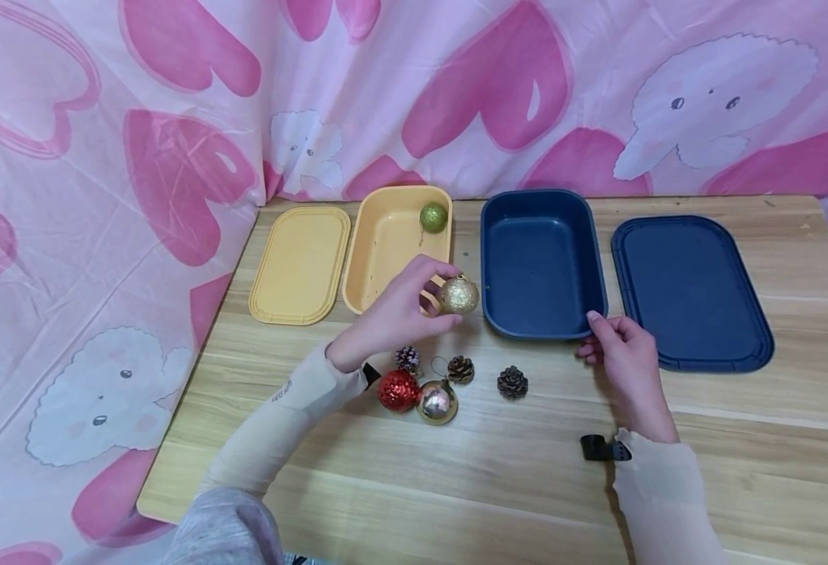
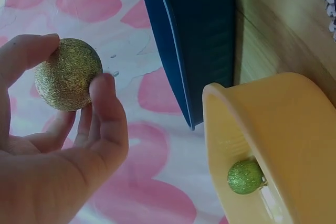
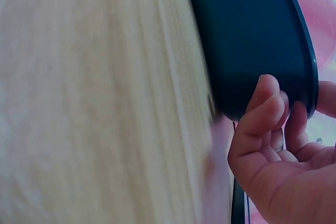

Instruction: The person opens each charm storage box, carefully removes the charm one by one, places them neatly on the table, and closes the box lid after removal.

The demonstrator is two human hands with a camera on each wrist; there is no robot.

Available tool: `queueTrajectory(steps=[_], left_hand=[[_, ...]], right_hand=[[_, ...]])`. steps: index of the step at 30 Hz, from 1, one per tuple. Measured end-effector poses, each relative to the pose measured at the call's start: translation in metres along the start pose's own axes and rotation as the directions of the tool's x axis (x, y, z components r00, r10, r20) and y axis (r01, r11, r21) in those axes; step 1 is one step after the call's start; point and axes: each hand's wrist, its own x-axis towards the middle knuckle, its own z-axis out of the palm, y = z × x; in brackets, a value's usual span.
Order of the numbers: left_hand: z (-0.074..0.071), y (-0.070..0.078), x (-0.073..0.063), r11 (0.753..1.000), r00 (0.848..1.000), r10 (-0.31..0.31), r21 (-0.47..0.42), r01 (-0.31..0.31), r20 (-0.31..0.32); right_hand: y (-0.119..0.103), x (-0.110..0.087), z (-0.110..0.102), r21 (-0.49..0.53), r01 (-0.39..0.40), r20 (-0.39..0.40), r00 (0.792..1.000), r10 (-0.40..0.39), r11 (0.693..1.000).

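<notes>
The tabletop (image 1: pixel 527 486) is carrying a dark blue tray (image 1: pixel 541 263) and a yellow tray (image 1: pixel 385 251) side by side. The right hand (image 1: pixel 625 365) is curling its fingers (image 3: pixel 262 114) round the blue tray's near right corner. The left hand (image 1: pixel 392 314) is pinching a gold glitter ball (image 1: pixel 459 296) between thumb and fingers (image 2: pixel 107 108), raised just between the two trays. A green ball (image 1: pixel 433 216) is lying inside the yellow tray.

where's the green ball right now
In the head view the green ball lies in the far right corner of the yellow bin, left of the blue bin; the left wrist view shows it too.
</notes>
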Motion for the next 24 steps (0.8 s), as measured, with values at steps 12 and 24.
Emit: queueTrajectory(steps=[12,24], left_hand=[[0.009,0.005,-0.009,0.994,0.998,0.04,0.102,-0.046,0.053],[0.019,0.004,-0.018,0.985,0.991,0.042,0.164,-0.063,0.126]], right_hand=[[0.0,0.001,0.001,0.014,0.0,-0.005,1.0,0.0,1.0],[-0.001,-0.002,0.002,0.032,-0.008,-0.001,1.0,0.008,0.999]])
